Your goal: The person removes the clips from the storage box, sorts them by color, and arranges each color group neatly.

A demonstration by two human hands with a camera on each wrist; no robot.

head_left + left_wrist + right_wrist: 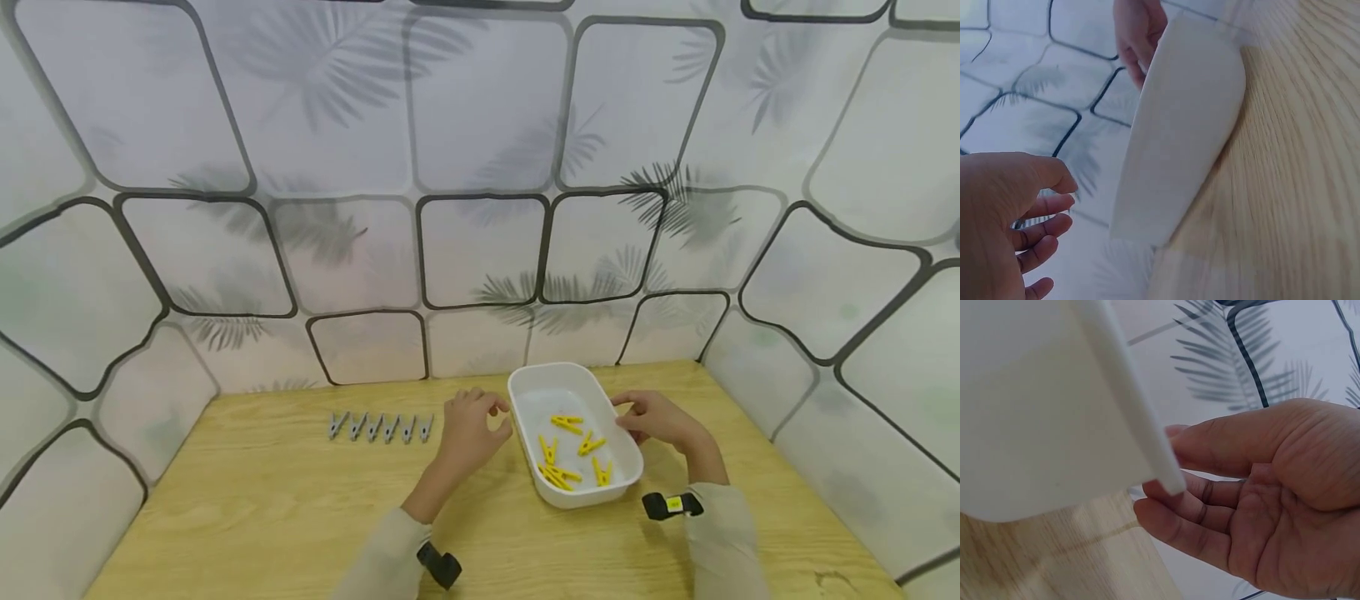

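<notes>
A white plastic tub [534, 398] stands on the wooden table with several yellow clothespins [602, 472] lying loose inside it. At its right side my right hand [660, 419] grips the rim; in the right wrist view, the thumb is at the rim and fingers curl beneath the lip [1147, 434]. To the left of the tub, my left hand [471, 429] is held just apart from the wall, fingers loosely bent and nothing in them. The left wrist view shows the tub's outer side [1179, 131] beyond that hand [1004, 212].
Several grey clothespins [390, 428] lie in a row on the table [247, 500], left of my left hand. A patterned wall covering [480, 250] encloses the back and both sides of the table.
</notes>
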